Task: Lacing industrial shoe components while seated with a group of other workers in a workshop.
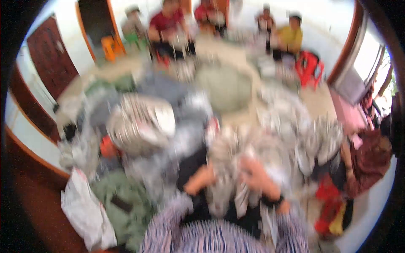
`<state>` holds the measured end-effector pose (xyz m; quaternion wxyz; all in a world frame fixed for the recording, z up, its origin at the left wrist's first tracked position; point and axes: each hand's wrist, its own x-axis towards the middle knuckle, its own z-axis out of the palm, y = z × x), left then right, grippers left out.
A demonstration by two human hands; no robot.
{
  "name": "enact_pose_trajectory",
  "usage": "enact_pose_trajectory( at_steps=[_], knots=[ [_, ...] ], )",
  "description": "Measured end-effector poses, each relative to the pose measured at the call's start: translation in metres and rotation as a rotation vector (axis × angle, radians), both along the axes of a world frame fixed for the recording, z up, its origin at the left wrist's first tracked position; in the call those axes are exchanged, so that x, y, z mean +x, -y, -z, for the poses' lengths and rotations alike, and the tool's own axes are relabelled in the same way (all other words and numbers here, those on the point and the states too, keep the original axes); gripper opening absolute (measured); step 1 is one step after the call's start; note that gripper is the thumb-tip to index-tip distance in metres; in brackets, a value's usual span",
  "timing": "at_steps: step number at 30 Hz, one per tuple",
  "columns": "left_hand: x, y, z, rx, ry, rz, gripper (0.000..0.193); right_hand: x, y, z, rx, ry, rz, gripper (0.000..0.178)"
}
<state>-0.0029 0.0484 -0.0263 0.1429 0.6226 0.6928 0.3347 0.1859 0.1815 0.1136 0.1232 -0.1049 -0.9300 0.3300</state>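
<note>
A heap of beige, striped, cloth-like pieces (225,154) lies over my lap and spreads forward, too blurred to name more exactly. At its left side is my left hand (201,179), fingers smeared and partly lost against the cloth. On the right part of the same heap rests my right hand (257,177), knuckles up, its fingers pointing forward and also smeared by motion. Whether either hand grips the cloth does not show. Ahead on the left sits a thick stack of similar beige pieces (141,122).
Clear plastic and grey bundles (164,156) surround the stack. A green cloth bundle (124,206) and white sack (86,211) lie at lower left. A big greenish sack (223,86) stands mid-floor. Someone in dark red (369,162) sits close right; several people sit farther back, near a red chair (310,69).
</note>
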Motion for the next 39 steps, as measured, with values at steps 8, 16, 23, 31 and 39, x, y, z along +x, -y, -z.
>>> enact_pose_trajectory(
  at_steps=[8,16,23,31,39],
  knots=[
    [-0.02,-0.013,-0.099,-0.082,0.359,-0.01,0.029,0.003,0.023,0.086,-0.183,-0.093,0.42,0.069],
    [-0.061,-0.022,-0.078,-0.541,0.187,-0.172,0.029,0.003,0.088,0.062,0.193,-0.104,0.186,0.046],
    [-0.025,-0.099,-0.073,-0.61,0.216,0.0,0.045,0.002,0.115,0.075,0.15,-0.268,0.033,0.033],
    [-0.01,-0.03,0.014,-0.08,1.275,-0.292,0.045,0.02,0.1,0.108,-0.328,-0.146,0.508,0.059],
    [-0.035,-0.045,-0.057,-0.004,-0.494,-0.092,0.011,0.017,0.106,0.102,-0.215,-0.118,0.394,0.068]
  ],
)
